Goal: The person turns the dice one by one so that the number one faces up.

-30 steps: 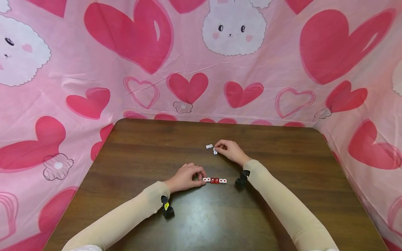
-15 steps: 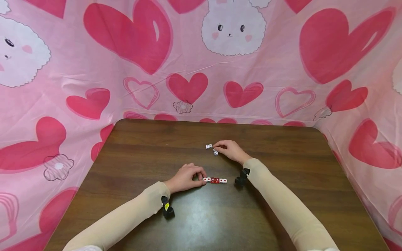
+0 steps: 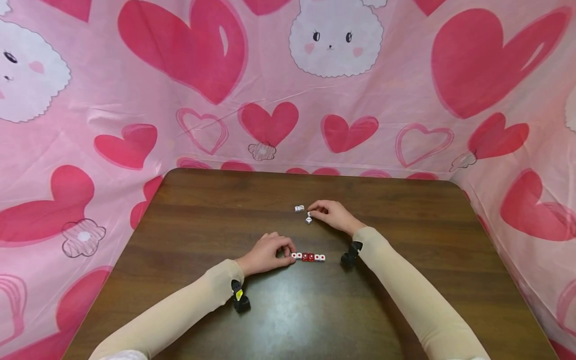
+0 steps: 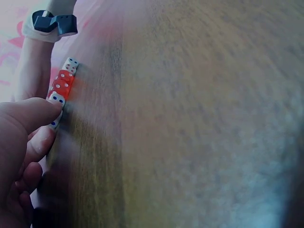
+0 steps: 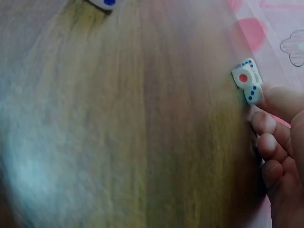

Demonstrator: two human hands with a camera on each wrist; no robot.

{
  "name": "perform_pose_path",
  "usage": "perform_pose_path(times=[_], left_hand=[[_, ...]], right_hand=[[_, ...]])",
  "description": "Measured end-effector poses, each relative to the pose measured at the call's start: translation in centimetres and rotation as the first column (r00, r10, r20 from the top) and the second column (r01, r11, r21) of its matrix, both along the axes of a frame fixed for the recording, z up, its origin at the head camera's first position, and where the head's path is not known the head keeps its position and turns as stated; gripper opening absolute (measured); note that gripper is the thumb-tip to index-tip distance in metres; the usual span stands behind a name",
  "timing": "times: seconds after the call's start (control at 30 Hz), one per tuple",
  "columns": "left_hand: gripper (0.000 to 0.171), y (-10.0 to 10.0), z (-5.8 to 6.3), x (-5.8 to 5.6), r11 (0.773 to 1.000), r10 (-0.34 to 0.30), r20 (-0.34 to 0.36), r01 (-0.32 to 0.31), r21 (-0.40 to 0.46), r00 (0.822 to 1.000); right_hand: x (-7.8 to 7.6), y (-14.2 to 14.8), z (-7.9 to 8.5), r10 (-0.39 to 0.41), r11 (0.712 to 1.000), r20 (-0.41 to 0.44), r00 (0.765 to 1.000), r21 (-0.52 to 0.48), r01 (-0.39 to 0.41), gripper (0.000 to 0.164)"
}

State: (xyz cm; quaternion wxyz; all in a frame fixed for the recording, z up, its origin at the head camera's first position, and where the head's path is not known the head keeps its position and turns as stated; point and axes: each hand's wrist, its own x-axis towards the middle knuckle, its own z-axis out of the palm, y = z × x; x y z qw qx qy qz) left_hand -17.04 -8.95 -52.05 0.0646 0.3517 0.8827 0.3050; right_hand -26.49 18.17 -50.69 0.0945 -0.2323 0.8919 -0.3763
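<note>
A straight row of dice runs across the table, with white ones at both ends and two red dice (image 3: 308,257) in the middle. My left hand (image 3: 266,255) holds the left end of this row, thumb and finger pinching the end white die (image 4: 54,124). Farther back, my right hand (image 3: 335,217) pinches a white die (image 5: 254,95) between thumb and fingertips. Right beside it is another white die (image 5: 243,77), showing a red dot; it stands turned cornerwise in the head view. Just to the left of these, two white dice (image 3: 299,208) lie side by side.
The brown wooden table (image 3: 216,200) has rounded far corners. A pink cloth (image 3: 279,75) with hearts hangs behind it and at both sides. Each wrist carries a small black camera, the left camera (image 3: 240,297) and the right camera (image 3: 350,256).
The white die in front of my right fingertips has turned, a corner now facing forward. My right hand has shifted only slightly. The left hand and the row have stayed in place.
</note>
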Motion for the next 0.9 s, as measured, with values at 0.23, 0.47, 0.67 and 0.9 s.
perform_pose_path(times=[0.23, 0.47, 0.67, 0.9], left_hand=[[0.011, 0.02, -0.10, 0.00, 1.000, 0.003, -0.010, -0.003, 0.005, 1.000], [0.012, 0.01, -0.20, 0.03, 1.000, 0.003, -0.013, -0.003, 0.016, 1.000], [0.011, 0.01, -0.30, 0.01, 1.000, 0.004, -0.011, -0.004, 0.014, 1.000], [0.011, 0.00, -0.30, 0.08, 1.000, 0.005, -0.021, -0.004, 0.028, 1.000]], right_hand=[[0.07, 0.14, -0.13, 0.014, 1.000, 0.000, 1.000, -0.022, -0.014, 0.015], [0.12, 0.33, -0.20, 0.010, 0.999, 0.010, 1.000, -0.031, -0.009, 0.018], [0.12, 0.39, -0.09, 0.011, 0.999, 0.008, 1.000, -0.036, -0.011, 0.015], [0.22, 0.51, 0.24, 0.029, 0.999, 0.021, 0.999, -0.044, -0.029, 0.017]])
